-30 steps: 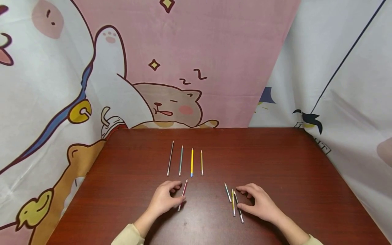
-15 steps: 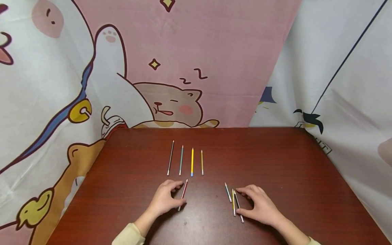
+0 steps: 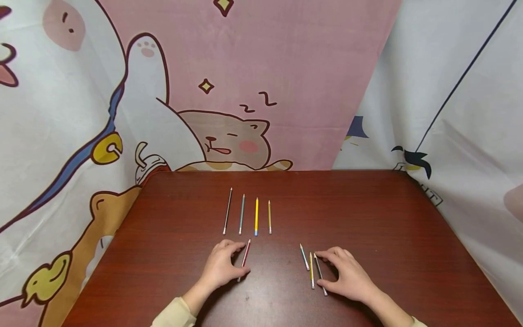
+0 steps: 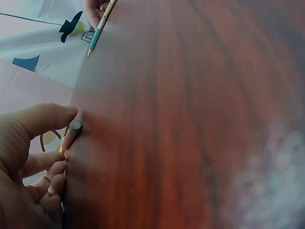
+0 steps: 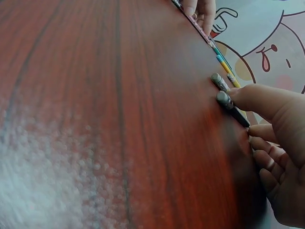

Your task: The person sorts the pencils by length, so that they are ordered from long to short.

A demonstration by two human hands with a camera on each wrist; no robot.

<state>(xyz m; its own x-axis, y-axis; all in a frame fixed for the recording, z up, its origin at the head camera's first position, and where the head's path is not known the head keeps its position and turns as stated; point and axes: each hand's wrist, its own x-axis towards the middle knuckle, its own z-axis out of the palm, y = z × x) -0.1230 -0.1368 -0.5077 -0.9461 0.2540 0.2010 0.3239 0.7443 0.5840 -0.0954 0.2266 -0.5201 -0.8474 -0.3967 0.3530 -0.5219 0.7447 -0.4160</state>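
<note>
My left hand [image 3: 222, 265] has thumb and forefinger at a dark red pencil [image 3: 246, 255] lying on the table, the thumb across its rear part. The pencil's eraser end [image 4: 74, 126] shows between thumb and forefinger in the left wrist view. My right hand [image 3: 347, 274] holds a black pencil [image 3: 319, 270], its forefinger at the tip and its thumb near the eraser end. Just left of it lie a yellow pencil [image 3: 312, 272] and a short teal pencil [image 3: 304, 257]. In the right wrist view the black pencil [image 5: 233, 109] sits beneath the thumb.
Farther back on the brown table [image 3: 347, 204] stands a row of pencils, tips away from me: black [image 3: 227, 211], teal [image 3: 242, 214], bright yellow [image 3: 256, 215] and gold [image 3: 269, 217]. A cartoon-printed cloth [image 3: 286, 68] hangs behind the table and along its sides.
The black pencil under my right hand has shifted slightly right, away from the yellow one. My left forefinger and thumb have edged closer about the dark red pencil, which stays put.
</note>
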